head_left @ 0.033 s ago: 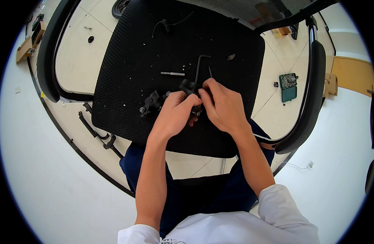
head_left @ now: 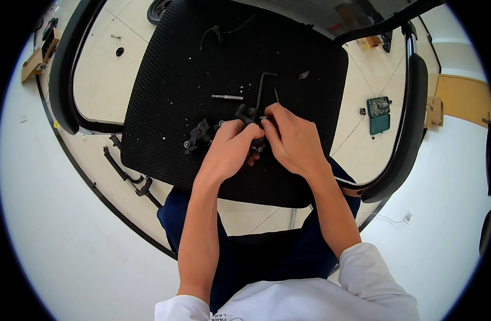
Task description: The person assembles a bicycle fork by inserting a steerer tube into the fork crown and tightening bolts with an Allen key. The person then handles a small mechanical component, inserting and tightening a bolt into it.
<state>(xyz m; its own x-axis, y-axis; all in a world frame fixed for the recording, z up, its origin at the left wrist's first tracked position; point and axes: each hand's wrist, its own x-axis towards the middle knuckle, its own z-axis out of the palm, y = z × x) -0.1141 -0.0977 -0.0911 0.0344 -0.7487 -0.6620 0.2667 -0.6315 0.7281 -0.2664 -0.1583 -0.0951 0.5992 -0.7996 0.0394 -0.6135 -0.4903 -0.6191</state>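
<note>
My left hand [head_left: 228, 148] is closed around a black mechanical part [head_left: 247, 113] with silver bolts, which looks like a bicycle brake caliper. Much of it is hidden by the fingers. Fingers pinched together, my right hand [head_left: 296, 138] meets the part's right side; what the fingertips hold is hidden. A thin dark rod [head_left: 276, 95] shows just beyond those fingertips. From the part's far side an L-shaped hex key [head_left: 261, 90] extends away, its short end pointing right. Left of my left hand, a similar black part [head_left: 201, 136] lies on the chair seat [head_left: 165, 107].
A silver bit holder [head_left: 227, 97], a black piece with thin cables [head_left: 218, 35] and a small grey scrap [head_left: 303, 75] lie on the seat. Armrests [head_left: 64, 69] flank it. On the floor are a green case [head_left: 379, 115] of small parts and a bicycle fork [head_left: 129, 179].
</note>
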